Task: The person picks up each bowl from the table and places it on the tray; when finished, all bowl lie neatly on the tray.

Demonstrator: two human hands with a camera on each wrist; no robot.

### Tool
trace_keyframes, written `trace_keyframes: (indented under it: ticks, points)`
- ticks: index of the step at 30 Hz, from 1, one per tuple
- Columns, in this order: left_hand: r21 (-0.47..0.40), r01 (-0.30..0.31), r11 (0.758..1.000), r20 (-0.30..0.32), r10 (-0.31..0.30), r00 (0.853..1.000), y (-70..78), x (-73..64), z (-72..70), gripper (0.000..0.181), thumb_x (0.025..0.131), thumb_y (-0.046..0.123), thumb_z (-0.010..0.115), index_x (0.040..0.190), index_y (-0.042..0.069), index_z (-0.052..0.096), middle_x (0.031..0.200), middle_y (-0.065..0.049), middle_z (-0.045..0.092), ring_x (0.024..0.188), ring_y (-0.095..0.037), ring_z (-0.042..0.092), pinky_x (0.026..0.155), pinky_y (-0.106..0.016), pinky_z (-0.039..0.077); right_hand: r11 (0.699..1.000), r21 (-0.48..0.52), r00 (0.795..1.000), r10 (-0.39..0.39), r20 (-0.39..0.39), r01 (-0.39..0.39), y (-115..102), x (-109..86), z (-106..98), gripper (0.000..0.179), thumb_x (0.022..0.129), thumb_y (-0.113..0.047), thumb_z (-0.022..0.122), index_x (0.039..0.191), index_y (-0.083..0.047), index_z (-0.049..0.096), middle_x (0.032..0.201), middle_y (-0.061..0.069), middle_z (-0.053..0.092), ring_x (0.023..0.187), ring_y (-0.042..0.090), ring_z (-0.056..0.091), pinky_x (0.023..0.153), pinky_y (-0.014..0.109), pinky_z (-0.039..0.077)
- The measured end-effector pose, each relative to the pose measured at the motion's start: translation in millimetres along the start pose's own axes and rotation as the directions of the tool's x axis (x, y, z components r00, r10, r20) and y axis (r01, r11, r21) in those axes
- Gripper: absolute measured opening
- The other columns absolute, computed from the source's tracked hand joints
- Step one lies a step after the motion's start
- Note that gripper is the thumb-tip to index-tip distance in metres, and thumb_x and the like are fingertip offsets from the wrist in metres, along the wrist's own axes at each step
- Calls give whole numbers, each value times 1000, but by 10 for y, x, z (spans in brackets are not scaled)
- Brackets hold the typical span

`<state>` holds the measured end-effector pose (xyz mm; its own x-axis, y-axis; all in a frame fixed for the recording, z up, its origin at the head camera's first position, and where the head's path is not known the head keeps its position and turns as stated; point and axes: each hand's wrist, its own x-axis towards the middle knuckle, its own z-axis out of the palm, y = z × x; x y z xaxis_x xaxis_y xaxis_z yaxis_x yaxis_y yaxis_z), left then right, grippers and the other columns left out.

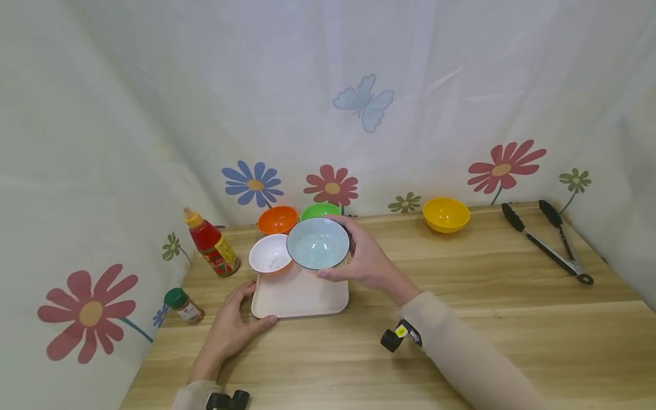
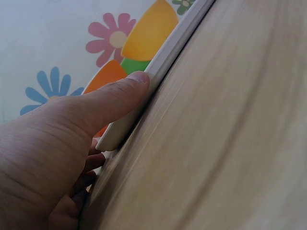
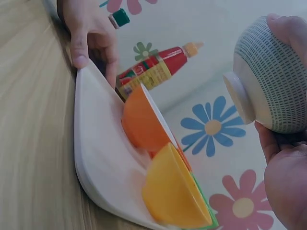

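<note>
My right hand (image 1: pixel 366 253) grips a ceramic bowl (image 1: pixel 318 244) by its side, thumb and fingers at the rim. The bowl is pale blue-green inside, with a dashed pattern outside in the right wrist view, and is held above a white tray (image 1: pixel 302 296). At the tray's near left corner, my left hand (image 1: pixel 233 322) holds the edge between thumb and fingers. On the tray stand an orange bowl with a white inside (image 1: pixel 269 254) and a yellow bowl (image 3: pixel 175 189), hidden behind the ceramic bowl in the head view. An orange bowl (image 1: pixel 278 220) and a green bowl (image 1: pixel 320 211) are behind.
Left of the tray stand a red sauce bottle (image 1: pixel 212 245) and a green-capped spice jar (image 1: pixel 184 306). Another yellow bowl (image 1: pixel 446 215) sits at the back of the wooden table (image 1: pixel 461 341). Black-tipped tongs (image 1: pixel 550 242) lie spread at the right. A flowered curtain (image 1: pixel 277 114) hangs behind.
</note>
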<state>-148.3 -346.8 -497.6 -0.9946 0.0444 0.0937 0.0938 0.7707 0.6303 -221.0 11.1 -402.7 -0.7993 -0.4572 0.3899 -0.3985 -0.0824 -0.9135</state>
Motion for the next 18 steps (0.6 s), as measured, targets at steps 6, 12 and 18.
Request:
trace_keyframes:
  ticks: [6,12,18]
  points:
    - [6,-10,1000,-5,10,1000,-15,2,11,98,85,59,95,158,6,55,177,-19,40,164,-48,32,134,-71,25,1000,7,999,21,39,-21,28,21,194,103,79,-10,101,164,-20,44,157,1,53,142,27,58,116,40,58]
    - [13,2,1000,3,-2,1000,-24,-3,9,99,85,59,95,159,7,55,177,-19,40,164,-49,32,134,-72,25,997,-35,997,65,52,-63,108,5,399,105,79,-17,103,166,-18,42,158,-1,53,143,24,57,121,40,55]
    - [15,-6,1000,-4,6,1000,-25,-6,1,100,85,63,93,159,8,54,177,-18,41,164,-48,33,133,-73,27,986,-91,990,141,29,-138,231,5,627,106,78,-26,106,164,-21,44,157,-4,55,142,21,58,122,41,54]
